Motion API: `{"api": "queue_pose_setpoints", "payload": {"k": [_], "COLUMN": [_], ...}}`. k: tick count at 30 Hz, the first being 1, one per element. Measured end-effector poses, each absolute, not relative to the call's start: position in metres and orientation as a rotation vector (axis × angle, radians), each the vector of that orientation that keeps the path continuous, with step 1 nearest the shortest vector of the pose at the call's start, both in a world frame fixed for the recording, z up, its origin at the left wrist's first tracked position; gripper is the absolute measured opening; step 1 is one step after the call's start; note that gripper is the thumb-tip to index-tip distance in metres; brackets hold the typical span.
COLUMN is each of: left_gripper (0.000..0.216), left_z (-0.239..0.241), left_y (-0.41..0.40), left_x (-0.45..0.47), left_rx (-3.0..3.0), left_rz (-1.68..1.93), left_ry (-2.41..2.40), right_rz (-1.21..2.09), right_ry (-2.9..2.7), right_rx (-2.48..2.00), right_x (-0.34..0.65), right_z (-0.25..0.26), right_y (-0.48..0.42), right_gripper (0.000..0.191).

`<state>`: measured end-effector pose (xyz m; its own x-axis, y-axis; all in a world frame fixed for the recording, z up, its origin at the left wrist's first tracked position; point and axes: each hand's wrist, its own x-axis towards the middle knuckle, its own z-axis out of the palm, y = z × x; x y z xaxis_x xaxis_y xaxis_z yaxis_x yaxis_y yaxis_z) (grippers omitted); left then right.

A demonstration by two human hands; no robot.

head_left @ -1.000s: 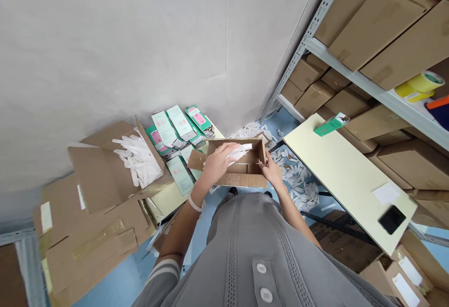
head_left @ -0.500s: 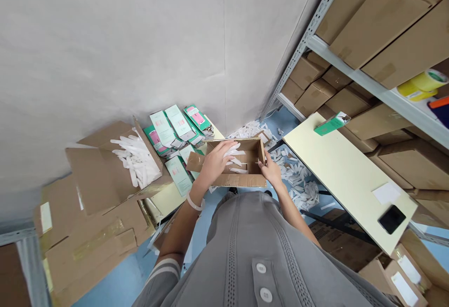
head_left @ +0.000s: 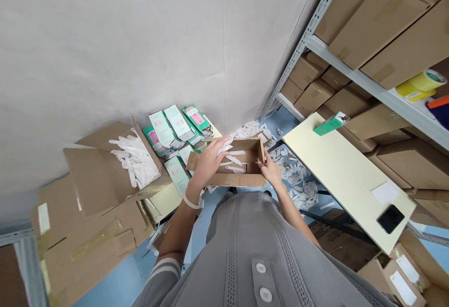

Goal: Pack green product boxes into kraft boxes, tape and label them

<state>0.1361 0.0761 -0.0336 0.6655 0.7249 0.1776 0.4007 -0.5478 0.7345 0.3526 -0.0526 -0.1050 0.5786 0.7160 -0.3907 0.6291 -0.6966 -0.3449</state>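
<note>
- Grey wall [head_left: 112, 50] rising ahead, steel shelving [head_left: 372, 87] packed with cartons standing at 2 o'clock, pale yellow table [head_left: 343, 171] sitting at 3 o'clock.
- Open cardboard box [head_left: 238, 180] sitting at 12 o'clock, just above the person's torso, its floor mostly showing.
- Only a few white paper strips [head_left: 234, 169] lying inside so far, thin and slightly curved.
- Left hand [head_left: 210, 160] reaching over the box, fingers [head_left: 219, 144] narrowing beside one strip; whether they're gripping it, I can't tell.
- Right hand [head_left: 271, 169] steadying the box, fingers [head_left: 264, 157] pinching its right wall.
- Many more strips waiting: a heap in an open carton [head_left: 135, 164] at 9 o'clock, a loose pile [head_left: 296, 178] on the floor at 3 o'clock.
</note>
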Motion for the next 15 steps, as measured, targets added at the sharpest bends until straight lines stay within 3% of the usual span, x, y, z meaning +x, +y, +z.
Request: {"api": "queue_pose_setpoints", "payload": {"k": [15], "left_gripper": [0.043], "left_z": [-0.0352], "left_y": [0.0746], "left_x": [0.1377], "left_rx": [2.160], "left_rz": [0.624], "left_ry": [0.768], "right_rz": [0.765], "right_ry": [-1.168], "right_rx": [-2.656], "right_x": [0.3504], "right_z": [-0.1036], "right_y": [-0.0502], "right_gripper": [0.070]}}
